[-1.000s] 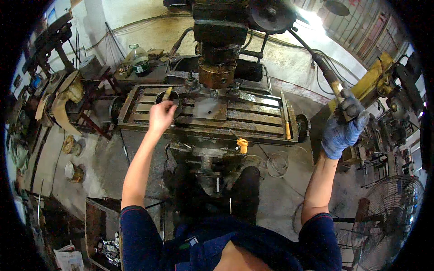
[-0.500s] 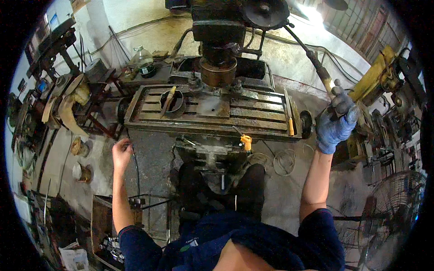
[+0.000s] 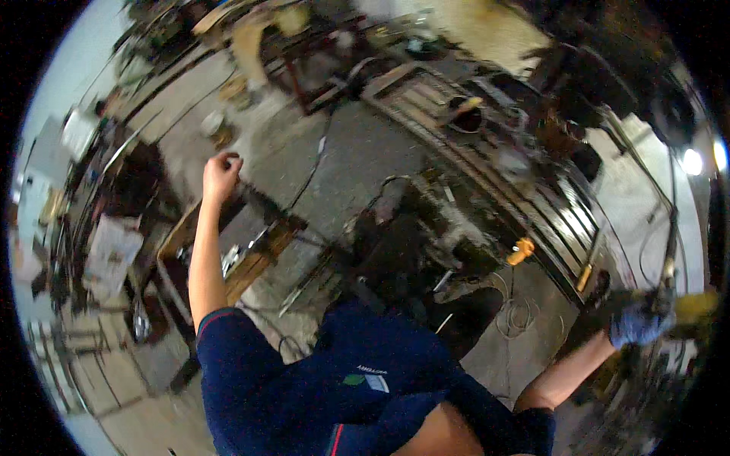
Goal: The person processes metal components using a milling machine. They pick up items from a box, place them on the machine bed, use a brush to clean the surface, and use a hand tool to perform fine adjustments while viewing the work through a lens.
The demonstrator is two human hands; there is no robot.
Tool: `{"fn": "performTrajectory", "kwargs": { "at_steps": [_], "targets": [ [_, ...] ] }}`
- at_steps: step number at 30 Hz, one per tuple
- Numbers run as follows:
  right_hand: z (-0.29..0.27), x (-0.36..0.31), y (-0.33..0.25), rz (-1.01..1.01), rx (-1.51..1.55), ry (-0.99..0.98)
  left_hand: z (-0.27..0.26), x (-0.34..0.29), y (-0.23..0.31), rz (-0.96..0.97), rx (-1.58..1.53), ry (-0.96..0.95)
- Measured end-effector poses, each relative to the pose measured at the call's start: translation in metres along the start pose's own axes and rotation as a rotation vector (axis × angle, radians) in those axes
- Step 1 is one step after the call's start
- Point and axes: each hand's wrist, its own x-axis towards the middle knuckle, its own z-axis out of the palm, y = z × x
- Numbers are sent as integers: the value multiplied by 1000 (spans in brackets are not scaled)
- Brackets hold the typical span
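Note:
My bare left hand (image 3: 220,179) is raised over the floor, beside a wooden box (image 3: 255,273) of metal parts. Its fingers curl toward the thumb, and whatever may be in them is hidden. Far to the right, my right hand (image 3: 639,325) wears a blue-grey glove and is closed around the end of a machine's long lever (image 3: 671,258). The machine's slotted metal table (image 3: 525,186) slants across the view. A round pan (image 3: 466,120) with a yellow-handled brush (image 3: 471,102) lies on it. An orange-yellow air gun (image 3: 521,251) hangs at the table's near edge.
A yellow-handled tool (image 3: 585,277) lies at the table's right end. Coiled hose (image 3: 519,315) rests on the floor below. Spools (image 3: 218,128) stand on the floor at the upper left. A white bag-like sheet (image 3: 112,254) is at the left, near cluttered shelving.
My view has swung to the left, so the machine now sits further right and tilted. My left hand is nearer the wooden box; my gloved right hand stays on the lever.

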Motion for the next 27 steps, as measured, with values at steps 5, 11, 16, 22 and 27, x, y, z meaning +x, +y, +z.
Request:
{"fn": "performTrajectory", "kwargs": {
  "at_steps": [5,11,16,22,27],
  "targets": [
    [-27,5,32,67,58,155,-58,-51,-117,-149,-191,184],
    [23,-10,21,-478,-962,63,-67,-107,-158,-427,-79,22],
    [24,-1,11,-246,-506,159,-64,-119,-165,-521,499,-155],
    [50,5,-15,-464,-695,90,-54,-138,-144,-646,806,-164],
    [36,12,-14,-490,-870,57,-40,-121,-149,-546,903,-256]
  ]
}}
